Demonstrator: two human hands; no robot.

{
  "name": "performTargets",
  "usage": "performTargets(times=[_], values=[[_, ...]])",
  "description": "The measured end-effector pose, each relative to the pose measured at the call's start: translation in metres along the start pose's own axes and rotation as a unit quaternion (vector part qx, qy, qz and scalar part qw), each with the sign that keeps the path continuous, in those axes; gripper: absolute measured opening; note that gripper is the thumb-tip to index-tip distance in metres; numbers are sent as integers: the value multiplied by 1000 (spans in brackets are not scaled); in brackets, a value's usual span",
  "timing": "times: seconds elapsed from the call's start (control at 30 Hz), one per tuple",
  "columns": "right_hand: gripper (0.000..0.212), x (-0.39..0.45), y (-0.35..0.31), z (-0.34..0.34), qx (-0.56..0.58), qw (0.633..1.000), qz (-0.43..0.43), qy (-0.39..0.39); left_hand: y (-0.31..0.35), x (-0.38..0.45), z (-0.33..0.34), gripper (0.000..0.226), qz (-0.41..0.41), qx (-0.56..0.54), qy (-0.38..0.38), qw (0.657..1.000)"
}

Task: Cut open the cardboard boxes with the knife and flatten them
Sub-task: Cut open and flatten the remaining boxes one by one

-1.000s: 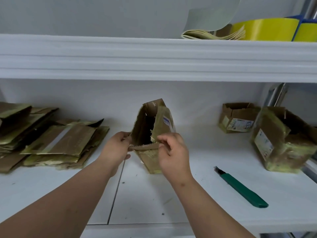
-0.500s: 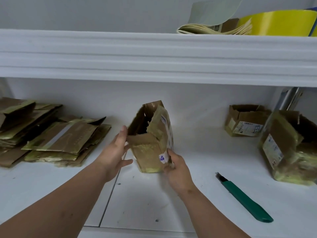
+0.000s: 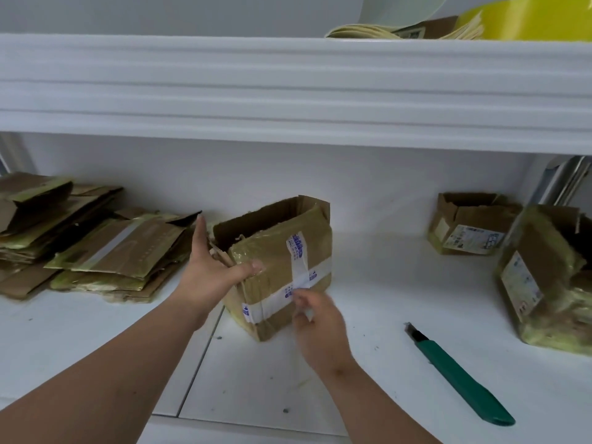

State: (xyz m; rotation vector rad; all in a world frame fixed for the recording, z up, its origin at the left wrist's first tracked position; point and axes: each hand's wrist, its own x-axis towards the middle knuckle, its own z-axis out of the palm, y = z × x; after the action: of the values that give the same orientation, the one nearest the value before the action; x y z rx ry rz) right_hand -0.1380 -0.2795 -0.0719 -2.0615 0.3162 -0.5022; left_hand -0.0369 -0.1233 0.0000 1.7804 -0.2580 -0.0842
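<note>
Hands work a taped cardboard box [image 3: 282, 267]: left hand [image 3: 211, 270] open-fingered against it, right hand [image 3: 317, 322] pinching its white tape [image 3: 299, 270], knife [image 3: 458, 373] nearby.

— What is the person wearing on the arms?

— Nothing that shows. Both forearms are bare from the bottom edge of the picture right up to the wrists; no sleeve or cuff comes into view.

— Anything on the left hand [image 3: 209, 277]? A ring, a glove?

— No glove. The fingers and thumb are bare, and the thumbnail looks short and unpainted.

— And the right hand [image 3: 320, 322]?

— Bare too, with no glove and no watch or band at the wrist. Its fingers are blurred, so I cannot tell whether a thin ring sits there.

— Any markings on the forearms?

— None that I can make out.
</note>
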Motion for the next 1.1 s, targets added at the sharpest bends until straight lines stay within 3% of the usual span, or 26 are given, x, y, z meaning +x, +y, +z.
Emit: performTargets(times=[0.1, 0.27, 0.4, 0.47, 0.6, 0.67, 0.73, 0.8, 0.87, 0.97, 1.1], values=[[40, 13, 13, -20, -21, 990, 65, 123, -1, 3, -9, 135, -30, -30, -43, 998], [66, 23, 16, -44, 26, 974, 120, 189, -3, 10, -14, 140, -84, -93, -78, 989], [17, 23, 16, -49, 103, 978, 115, 143, -5, 14, -12, 121, -148, -111, -17, 983], [25, 22, 16, -50, 81, 980, 113, 145, -5, 16, -8, 104, -158, -94, 24, 983], [19, 20, 14, -49, 64, 981, 108, 147, -8, 12, 2, 73, -144, -21, -10, 989], [15, 18, 15, -48, 91, 980, 113, 138, -12, 13, 2, 74, -102, 119, 2, 988], [17, 16, 19, -45, 96, 981, 116, 125, -15, 17, 5, 75, -21, 317, 4, 948], [20, 14, 24, -44, 84, 982, 125, 116, -10, 18, 13, 58, 78, 469, -20, 879], [24, 14, 29, -47, 80, 981, 126, 127, 1, 13, 24, 56, 131, 565, -43, 813], [26, 12, 32, -54, 106, 978, 123, 130, 20, 0, 45, 77, 162, 656, -101, 730], [25, 11, 38, -59, 75, 987, 106, 91, 24, -9, 70, 101, 137, 637, -210, 729]])
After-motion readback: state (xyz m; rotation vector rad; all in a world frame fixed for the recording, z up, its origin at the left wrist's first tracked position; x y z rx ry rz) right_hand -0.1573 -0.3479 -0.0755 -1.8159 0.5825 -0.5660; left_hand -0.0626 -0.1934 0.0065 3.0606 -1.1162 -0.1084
